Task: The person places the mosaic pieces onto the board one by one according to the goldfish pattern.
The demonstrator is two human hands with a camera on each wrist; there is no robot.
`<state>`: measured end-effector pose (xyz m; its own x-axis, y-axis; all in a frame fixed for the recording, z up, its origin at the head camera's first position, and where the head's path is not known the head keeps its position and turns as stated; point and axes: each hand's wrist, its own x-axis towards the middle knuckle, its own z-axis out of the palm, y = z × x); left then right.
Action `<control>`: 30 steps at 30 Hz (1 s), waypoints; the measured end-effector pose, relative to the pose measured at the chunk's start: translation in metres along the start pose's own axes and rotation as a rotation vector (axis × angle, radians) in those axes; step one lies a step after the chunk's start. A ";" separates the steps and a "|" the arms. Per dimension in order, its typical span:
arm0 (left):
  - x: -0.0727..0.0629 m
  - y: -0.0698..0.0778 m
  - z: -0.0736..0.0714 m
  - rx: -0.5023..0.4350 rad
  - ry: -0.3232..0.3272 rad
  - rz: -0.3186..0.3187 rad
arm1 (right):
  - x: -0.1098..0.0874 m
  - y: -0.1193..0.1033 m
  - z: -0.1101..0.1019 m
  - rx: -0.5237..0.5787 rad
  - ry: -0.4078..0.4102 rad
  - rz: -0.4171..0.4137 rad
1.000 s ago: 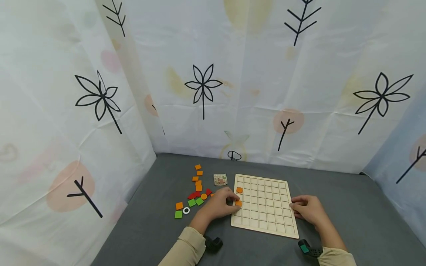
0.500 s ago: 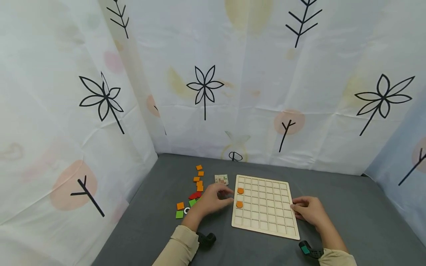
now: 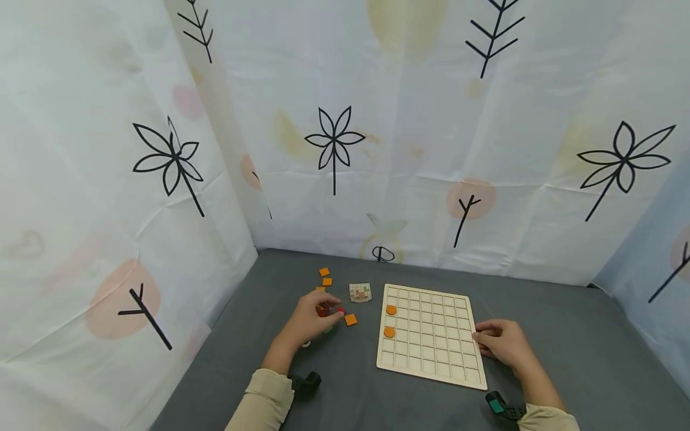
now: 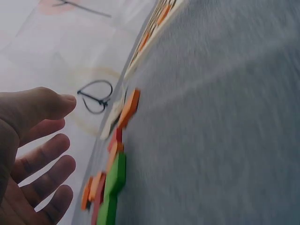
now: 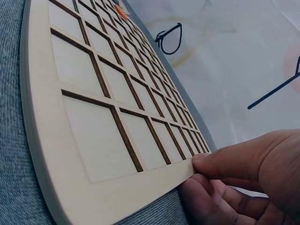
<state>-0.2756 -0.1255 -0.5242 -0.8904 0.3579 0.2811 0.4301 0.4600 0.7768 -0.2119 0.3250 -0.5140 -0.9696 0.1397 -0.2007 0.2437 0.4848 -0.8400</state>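
A wooden grid board [image 3: 436,341] lies on the grey table, with two round orange pieces [image 3: 389,332] in its left column. My right hand [image 3: 504,345] pinches the board's right edge; in the right wrist view the thumb [image 5: 206,161] is on top and the curled fingers are beneath. Over the loose pieces to the left is my left hand [image 3: 304,320], its fingers spread and holding nothing. It hides most of them in the head view. Green pieces [image 4: 116,176] and an orange square [image 4: 129,108] show beyond the open palm in the left wrist view.
A small patterned card [image 3: 360,293] lies between the pieces and the board. Orange squares [image 3: 327,281] trail toward the back of the table, and one orange square [image 3: 351,319] lies nearer the board. A printed white curtain [image 3: 409,149] closes off the back and sides.
My left hand has let go of the lower round orange piece, leaving it on the board, and has moved left over the loose pieces. The right hand keeps its grip on the board's edge.
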 end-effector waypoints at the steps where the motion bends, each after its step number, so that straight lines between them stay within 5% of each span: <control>1: -0.001 -0.002 -0.001 0.003 0.005 -0.002 | 0.000 0.000 0.000 -0.002 0.001 0.000; 12: -0.010 -0.012 -0.005 0.044 -0.013 -0.091 | 0.001 0.000 0.001 0.002 0.008 0.011; 30: -0.010 -0.019 -0.001 0.109 -0.029 -0.102 | 0.000 -0.001 0.000 0.004 0.007 0.014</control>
<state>-0.2752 -0.1384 -0.5416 -0.9262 0.3275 0.1865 0.3529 0.5797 0.7344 -0.2119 0.3246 -0.5135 -0.9659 0.1523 -0.2095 0.2576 0.4790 -0.8392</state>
